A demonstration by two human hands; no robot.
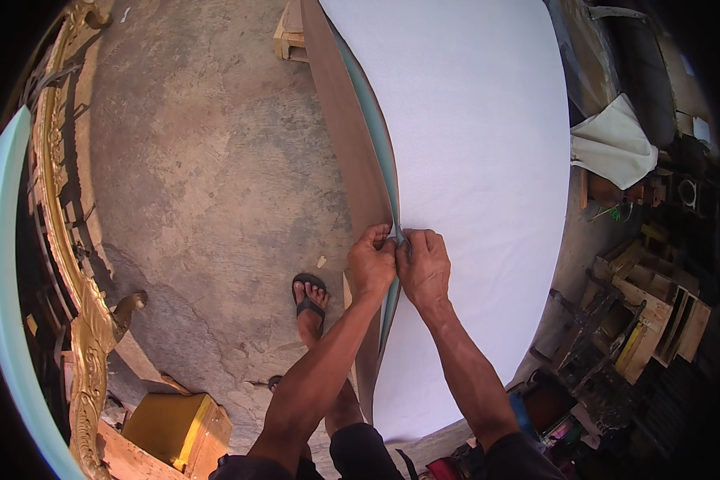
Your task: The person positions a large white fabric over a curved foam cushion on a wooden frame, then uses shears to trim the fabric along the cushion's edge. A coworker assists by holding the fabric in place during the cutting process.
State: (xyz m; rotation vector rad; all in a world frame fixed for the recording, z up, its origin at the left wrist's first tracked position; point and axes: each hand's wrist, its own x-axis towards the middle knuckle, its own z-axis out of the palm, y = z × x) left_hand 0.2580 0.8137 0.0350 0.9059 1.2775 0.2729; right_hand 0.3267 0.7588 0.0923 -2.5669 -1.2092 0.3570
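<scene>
A long cushion or mattress lies lengthwise in front of me, its top covered in white fabric and its near-left side in brown fabric. Between the two fabrics runs an open seam where blue-green foam shows. My left hand is closed, pinching the brown fabric's edge at the seam. Right beside it, my right hand is closed on the edge of the white fabric. Both sets of fingertips meet over the gap. Whether a small fastener or tool is between them is hidden.
At the left stand a carved gold frame and a curved light-blue foam strip. A yellow box-like block sits lower left. Wooden pieces pile up on the right, below a pale cloth. A wooden support stands beneath the cushion's far end.
</scene>
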